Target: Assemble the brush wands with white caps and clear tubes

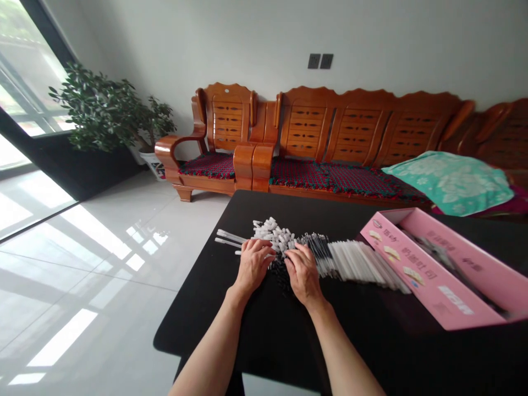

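Observation:
A heap of small white caps (270, 230) lies on the black table in front of me, with small black pieces (280, 278) heaped on its near side. My left hand (254, 261) is at the left of the heaps, fingers curled and pressed together at the tips. Close by on the right, my right hand (303, 272) has its thumb and fingers in a pinch. Whatever either hand holds is hidden by the fingers. Thin white sticks (229, 237) lie beyond my left hand. Right of my right hand are dark-filled thin tubes (315, 247) and a row of translucent white tubes (363, 261).
A pink open box (429, 280) stands on the right of the black table (198, 308), with greyish contents inside. Behind the table is a wooden sofa (346, 126) with a turquoise cloth (454, 179). A potted plant (111, 110) stands at the left by the window.

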`<state>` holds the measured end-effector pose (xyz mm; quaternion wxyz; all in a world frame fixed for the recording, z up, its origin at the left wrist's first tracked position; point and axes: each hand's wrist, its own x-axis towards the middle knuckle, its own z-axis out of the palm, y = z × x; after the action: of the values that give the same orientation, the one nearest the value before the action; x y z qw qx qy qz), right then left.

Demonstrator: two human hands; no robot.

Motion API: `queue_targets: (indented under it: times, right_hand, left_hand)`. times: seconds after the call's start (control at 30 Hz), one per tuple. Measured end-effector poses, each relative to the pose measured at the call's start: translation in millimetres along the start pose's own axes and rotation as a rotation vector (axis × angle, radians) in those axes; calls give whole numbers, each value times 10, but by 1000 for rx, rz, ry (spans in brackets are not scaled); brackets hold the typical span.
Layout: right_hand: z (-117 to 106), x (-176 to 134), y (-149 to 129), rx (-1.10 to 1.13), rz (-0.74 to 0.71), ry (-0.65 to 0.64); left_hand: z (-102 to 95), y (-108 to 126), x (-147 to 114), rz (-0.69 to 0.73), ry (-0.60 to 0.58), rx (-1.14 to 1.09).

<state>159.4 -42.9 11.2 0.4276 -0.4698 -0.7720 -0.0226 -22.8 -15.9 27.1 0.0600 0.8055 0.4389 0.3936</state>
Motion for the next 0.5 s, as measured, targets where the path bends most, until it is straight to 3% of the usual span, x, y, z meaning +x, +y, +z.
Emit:
queue_targets:
  times: [0.13, 0.2, 0.33, 0.4, 0.5]
  right_hand:
    - [14, -3, -3, 61, -9, -17]
    - [10, 0, 3, 111, 0, 21]
    - [-33, 21, 0, 161, 46, 163]
    - [-58, 33, -8, 172, 63, 224]
    - [-68, 44, -22, 186, 61, 226]
  left_hand:
    - [59, 115, 13, 67, -11, -32]
    - [65, 133, 10, 39, 42, -67]
    - [74, 71, -17, -287, 291, -208]
    - [101, 22, -25, -458, 295, -374]
    - [167, -11, -7, -608, 193, -801]
